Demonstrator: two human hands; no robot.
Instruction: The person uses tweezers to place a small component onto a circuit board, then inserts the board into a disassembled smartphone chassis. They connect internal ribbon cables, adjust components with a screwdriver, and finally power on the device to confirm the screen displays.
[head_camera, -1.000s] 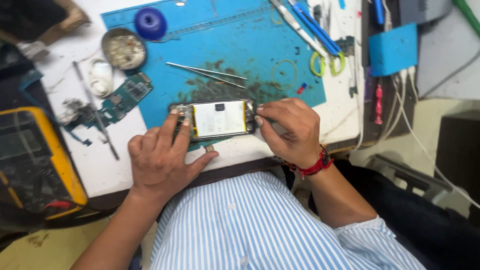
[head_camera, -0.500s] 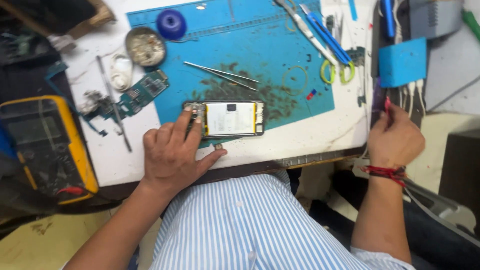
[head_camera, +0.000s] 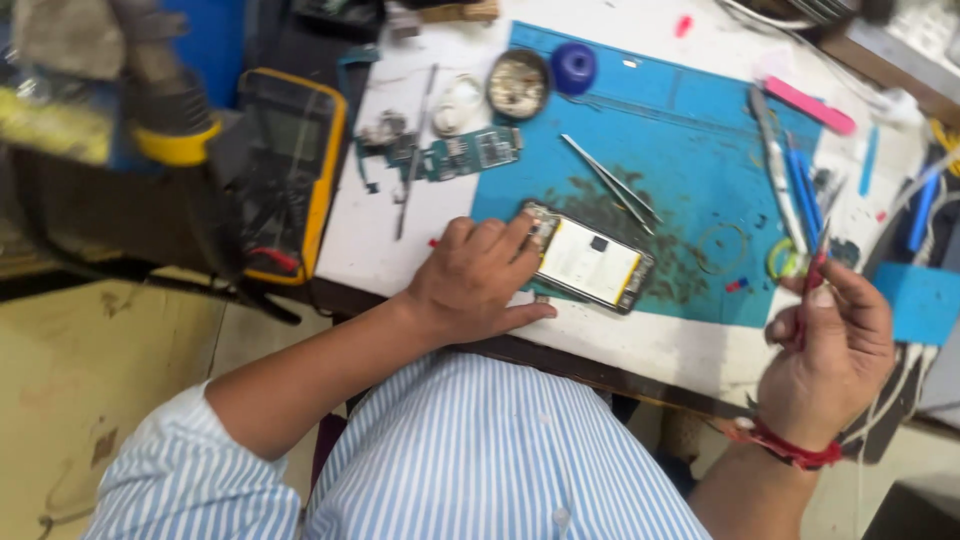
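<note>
At the far left of the frame a yellow-cased multimeter (head_camera: 285, 170) lies on the edge of the surface (head_camera: 385, 240), with a red lead at its lower corner. Just right of it, in the upper middle, small green circuit boards (head_camera: 465, 155) rest on the white top, and above them sit a round metal dish (head_camera: 518, 84) and a blue cap (head_camera: 574, 68). A blue work mat (head_camera: 700, 150) covers the upper right part of the surface, and a pair of metal tweezers (head_camera: 610, 180) lies slanted on it. In the centre, the left hand (head_camera: 475, 280) presses flat on the surface, its fingers laid on the left end of an opened phone (head_camera: 590, 262); the grip is loose and spread, steadying rather than closing round it. The phone lies tilted across the lower edge of the mat, its pale inner panel facing up. Further right, several blue and grey hand tools (head_camera: 790, 180) lie along the mat's edge. At the lower right, off the edge of the surface, the right hand (head_camera: 835, 355) is raised, its grip pinched closed on a thin red tool (head_camera: 812, 280) held upright between thumb and fingers.
</note>
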